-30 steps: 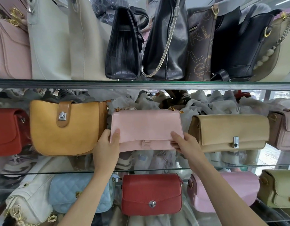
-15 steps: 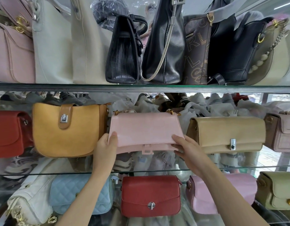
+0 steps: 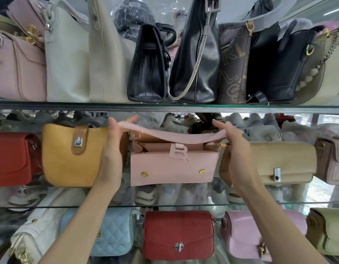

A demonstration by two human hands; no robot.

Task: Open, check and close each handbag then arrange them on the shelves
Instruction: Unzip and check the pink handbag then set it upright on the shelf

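pink handbag (image 3: 173,168) sat mid-frame on the middle glass shelf (image 3: 184,204), flap (image 3: 172,135) lifted, left hand (image 3: 112,153) and right hand (image 3: 234,149) each had a grip pinching a flap corner, mustard bag (image 3: 69,157) squeezed in left, tan clutch (image 3: 283,161) right, black bags (image 3: 174,63) overhead

Large outlined and studded letters are printed on the brown monogram bag (image 3: 234,73) at one o'clock on the top shelf; "R", "L" and "S" can be read, with "MU" at its right edge. Its small dark label is illegible.
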